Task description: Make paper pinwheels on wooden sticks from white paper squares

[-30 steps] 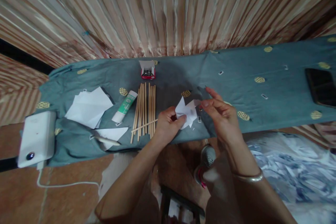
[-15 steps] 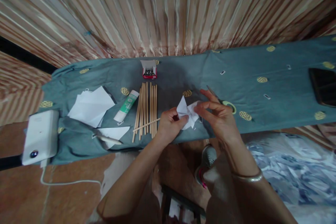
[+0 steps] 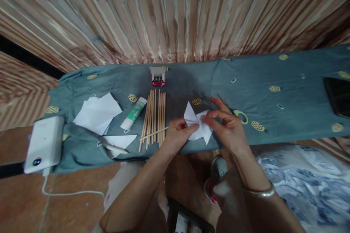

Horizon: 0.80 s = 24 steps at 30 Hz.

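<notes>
Both hands hold a white paper pinwheel (image 3: 202,133) with pointed folded blades, just above the cloth's front edge. My left hand (image 3: 179,131) is closed on its left side, thumb lying over the paper near the middle. With thumb and index finger, my right hand (image 3: 228,127) pinches it near the centre; the other fingers are raised. A thin wooden stick (image 3: 154,133) slants across other sticks and ends at my left hand; whether that hand grips it, I cannot tell. Beyond my right hand lie scissors (image 3: 240,116) with pale green handles, partly hidden.
Left of my hands lie wooden sticks (image 3: 151,113), a glue stick (image 3: 133,114), white paper sheets (image 3: 97,113), a cut paper piece with a white pen-like tool (image 3: 116,148) and a white power bank (image 3: 45,143). An open red box (image 3: 158,79) holds small metal pieces. A dark phone-like object (image 3: 337,96) lies far right.
The pinwheel has turned to face the camera more and its blades show more openly. My right fingers have moved in towards its centre. The whole view has shifted slightly.
</notes>
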Available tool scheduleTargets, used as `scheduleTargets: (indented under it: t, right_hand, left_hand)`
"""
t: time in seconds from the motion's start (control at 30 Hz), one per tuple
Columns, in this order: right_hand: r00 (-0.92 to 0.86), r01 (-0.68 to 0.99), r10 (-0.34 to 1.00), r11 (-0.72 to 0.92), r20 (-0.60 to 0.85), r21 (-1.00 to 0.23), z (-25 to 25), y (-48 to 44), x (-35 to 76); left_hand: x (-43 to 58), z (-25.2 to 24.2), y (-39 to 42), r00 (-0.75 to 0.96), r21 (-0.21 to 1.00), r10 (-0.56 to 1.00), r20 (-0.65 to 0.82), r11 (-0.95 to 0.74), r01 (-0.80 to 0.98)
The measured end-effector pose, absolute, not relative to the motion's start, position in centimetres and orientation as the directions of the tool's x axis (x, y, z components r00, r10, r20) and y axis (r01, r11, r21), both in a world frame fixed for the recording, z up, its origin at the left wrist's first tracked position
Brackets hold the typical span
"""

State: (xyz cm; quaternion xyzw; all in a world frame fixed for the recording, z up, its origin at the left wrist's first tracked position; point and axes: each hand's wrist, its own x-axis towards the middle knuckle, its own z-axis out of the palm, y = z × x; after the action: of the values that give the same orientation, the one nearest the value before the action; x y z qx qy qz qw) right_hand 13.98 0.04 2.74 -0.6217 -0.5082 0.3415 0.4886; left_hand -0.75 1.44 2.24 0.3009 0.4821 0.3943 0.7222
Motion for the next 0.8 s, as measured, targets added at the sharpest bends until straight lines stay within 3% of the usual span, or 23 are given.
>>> scheduleTargets:
  t: [0.8]
  right_hand:
    - [0.246, 0.254, 0.964, 0.037, 0.102, -0.967, 2.87, -0.39, 14.10]
  left_hand:
    - [-0.71, 2.12, 1.42, 0.185, 0.835, 0.872, -0.454, 0.489, -0.255]
